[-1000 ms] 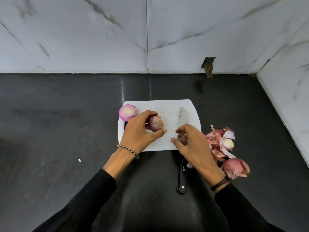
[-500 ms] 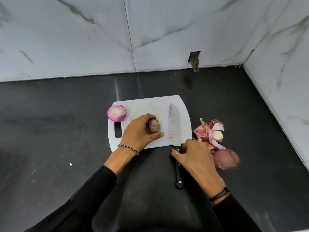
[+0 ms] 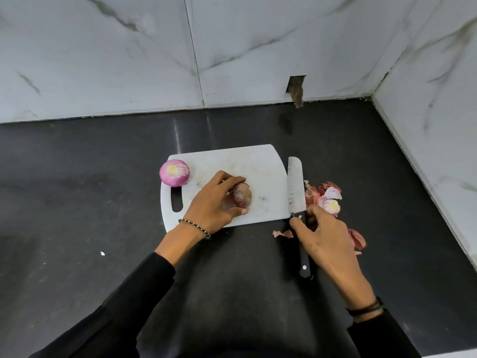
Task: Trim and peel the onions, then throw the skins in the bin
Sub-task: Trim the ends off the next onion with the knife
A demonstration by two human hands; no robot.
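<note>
Now left hand (image 3: 214, 202) cups unpeeled onion (image 3: 241, 195) mid cutting board (image 3: 258, 164), right hand (image 3: 322, 239) pinches knife (image 3: 294, 182) handle at board's right edge; take a full handle grip, trim ends clear of left hand

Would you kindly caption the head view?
Left hand holds an unpeeled onion on the board; right hand grips the knife.

A dark, glossy tabletop (image 3: 103, 177) meets marble walls in a corner. A white cutting board (image 3: 245, 164) lies flat on it. A knife (image 3: 294, 182) runs along the board's right edge, its black handle pointing past the near edge. A heap of onion skins (image 3: 325, 197) lies just right of the board. One skin scrap (image 3: 282, 233) lies by the board's near right corner. A white speck (image 3: 102, 253) lies well off to its near left.
</note>
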